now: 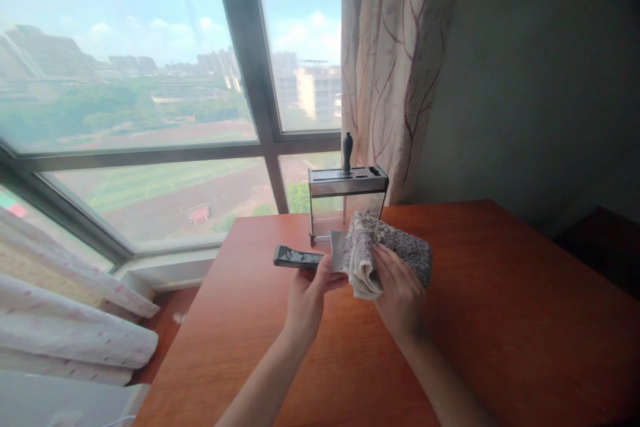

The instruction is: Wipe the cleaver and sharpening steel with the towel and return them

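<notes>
My left hand (311, 287) is closed round the dark, patterned handle of a kitchen knife (297, 257), which points to the right above the table. A short stretch of its broad grey blade shows beside my thumb; the rest is hidden by a folded cloth (403, 241). The cloth is fuzzy grey on one side and pale on the inner side. My right hand (400, 290) grips the cloth around the blade. Just behind them stands a see-through knife block (349, 181) with a slotted dark top. One black handle (347, 152) sticks up from it.
The reddish-brown wooden table (310, 373) runs under both hands, with its left edge near the window (130, 200). A patterned curtain (400, 67) hangs behind the block. More curtain fabric (70, 327) and a white surface (60, 400) are at the lower left.
</notes>
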`<state>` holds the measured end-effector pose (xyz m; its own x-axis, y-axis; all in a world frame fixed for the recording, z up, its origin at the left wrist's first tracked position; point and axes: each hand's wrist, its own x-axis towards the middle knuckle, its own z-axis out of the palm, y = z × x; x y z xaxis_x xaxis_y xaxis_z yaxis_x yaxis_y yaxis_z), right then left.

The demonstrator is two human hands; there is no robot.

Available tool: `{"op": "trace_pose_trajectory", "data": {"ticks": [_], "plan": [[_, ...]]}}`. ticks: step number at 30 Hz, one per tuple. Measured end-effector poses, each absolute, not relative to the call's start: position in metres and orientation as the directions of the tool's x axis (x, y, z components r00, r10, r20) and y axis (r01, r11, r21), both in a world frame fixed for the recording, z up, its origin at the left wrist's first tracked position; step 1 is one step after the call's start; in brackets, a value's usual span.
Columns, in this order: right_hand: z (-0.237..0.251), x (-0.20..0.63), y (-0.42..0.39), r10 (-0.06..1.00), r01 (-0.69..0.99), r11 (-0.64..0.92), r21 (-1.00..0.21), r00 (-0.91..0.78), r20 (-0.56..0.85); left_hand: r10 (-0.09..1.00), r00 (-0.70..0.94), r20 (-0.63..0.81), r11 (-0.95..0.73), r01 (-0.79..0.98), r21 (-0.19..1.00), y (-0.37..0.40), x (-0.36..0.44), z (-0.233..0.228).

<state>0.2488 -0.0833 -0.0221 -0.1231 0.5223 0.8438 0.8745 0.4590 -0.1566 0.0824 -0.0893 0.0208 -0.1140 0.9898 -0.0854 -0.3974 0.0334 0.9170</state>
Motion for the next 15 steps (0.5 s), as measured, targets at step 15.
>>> {"op": "trace_pose_trajectory", "data": {"ticks": [15], "plan": [[-0.009, 0.241, -0.101, 0.479, 0.698, 0.712, -0.071, -0.409, 0.777, 0.977, -0.184, -0.109, 0.026, -0.403, 0.915, -0.081, 0.074, 0.029]]}}
